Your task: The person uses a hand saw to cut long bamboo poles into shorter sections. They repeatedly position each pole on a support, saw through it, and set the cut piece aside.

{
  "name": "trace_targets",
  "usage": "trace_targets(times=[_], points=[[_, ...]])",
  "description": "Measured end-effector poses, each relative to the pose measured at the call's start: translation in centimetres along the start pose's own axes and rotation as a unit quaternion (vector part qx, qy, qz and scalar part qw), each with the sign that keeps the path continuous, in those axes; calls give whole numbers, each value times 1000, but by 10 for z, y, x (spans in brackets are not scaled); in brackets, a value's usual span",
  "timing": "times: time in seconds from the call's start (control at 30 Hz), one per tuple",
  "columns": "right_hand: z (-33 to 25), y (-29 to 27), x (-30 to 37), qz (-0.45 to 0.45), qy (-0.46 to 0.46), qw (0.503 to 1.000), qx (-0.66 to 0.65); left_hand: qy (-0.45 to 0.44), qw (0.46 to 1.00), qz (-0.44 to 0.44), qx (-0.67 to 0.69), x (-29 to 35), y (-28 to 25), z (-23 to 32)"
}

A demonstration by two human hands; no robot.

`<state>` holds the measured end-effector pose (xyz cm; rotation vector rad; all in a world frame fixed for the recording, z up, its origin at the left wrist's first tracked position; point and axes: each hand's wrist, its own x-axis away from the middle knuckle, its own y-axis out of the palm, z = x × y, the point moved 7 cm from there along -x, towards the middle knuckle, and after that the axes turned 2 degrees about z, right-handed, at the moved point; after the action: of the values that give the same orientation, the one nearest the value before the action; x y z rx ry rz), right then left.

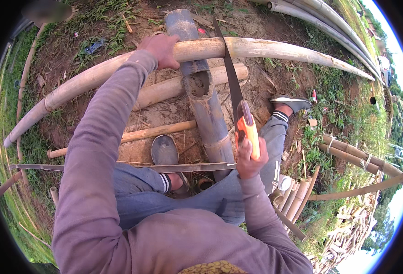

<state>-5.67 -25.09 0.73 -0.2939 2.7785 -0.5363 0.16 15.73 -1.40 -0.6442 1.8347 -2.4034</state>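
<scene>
A long pale bamboo pole lies crosswise over a thick grey bamboo log, which has a notch cut in its upper side. My left hand is wrapped round the pole, left of the saw and above the log. In my right hand is the orange handle of a hand saw. The saw's dark blade points away from me and crosses the pole just right of the log. Whether its teeth are in a cut, I cannot tell.
Under the log lie a shorter bamboo piece and a thin pole. A flat bamboo strip crosses by my legs. Cut bamboo tubes stand at right, near tied poles. More long poles lie at the far right.
</scene>
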Motion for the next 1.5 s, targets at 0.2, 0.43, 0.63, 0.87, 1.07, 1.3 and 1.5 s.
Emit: trace_targets(times=[0.2,0.43,0.63,0.87,1.07,1.3,1.5], points=[[-28,90,-155,-1,-55,998,-14,19,999,22,22,-5,-11,0],[-19,-49,72,1,-20,998,61,20,1000,21,11,-5,-2,-9],[-25,81,-152,5,-63,998,-2,14,999,36,2,-7,0,11],[-21,10,-21,-31,78,996,-36,14,999,28,22,0,1,-14],[-4,5,-1,1,-20,1000,-2,17,1000,21,8,-9,2,-4],[-21,75,-134,-43,32,999,-1,14,1000,10,8,-8,-3,-3],[-18,-37,52,-11,-8,1000,26,7,1000,19,1,-3,-3,-10]])
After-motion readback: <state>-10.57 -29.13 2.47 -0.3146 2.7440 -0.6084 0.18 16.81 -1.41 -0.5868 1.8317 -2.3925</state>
